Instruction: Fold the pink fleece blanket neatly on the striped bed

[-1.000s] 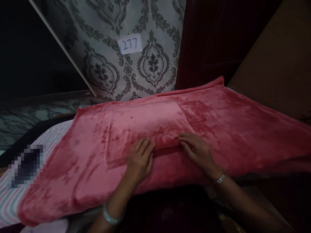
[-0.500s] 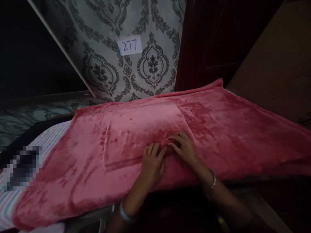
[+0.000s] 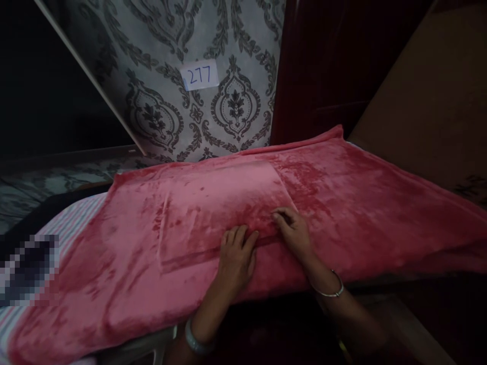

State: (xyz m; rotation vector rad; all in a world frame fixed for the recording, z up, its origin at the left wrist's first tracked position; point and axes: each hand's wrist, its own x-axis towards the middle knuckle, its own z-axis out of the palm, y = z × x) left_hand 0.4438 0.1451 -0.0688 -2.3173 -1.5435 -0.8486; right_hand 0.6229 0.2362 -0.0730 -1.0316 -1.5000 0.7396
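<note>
A flat, rectangular pink plush cloth (image 3: 216,197) lies on a larger pink plush blanket (image 3: 353,218) of the same look. My left hand (image 3: 236,253) rests on the near edge of the rectangle, palm down, fingers stretched out over the pile. To its right, my right hand (image 3: 294,230) is over the rectangle's near right part, with thumb and forefinger drawn together in a pinch. Whatever may be between those fingertips is too small to make out.
Striped cloth (image 3: 81,213) shows beneath the blanket at the left, beside a blurred-out patch. Behind stands a patterned wall with a paper label (image 3: 200,74) reading 277. A dark red panel (image 3: 327,66) and a brown surface (image 3: 429,106) border the right.
My right hand has moved right, away from my left hand, and its fingers have closed from a looser spread into a pinch. My left hand stays on the cloth. The view has shifted slightly.
</note>
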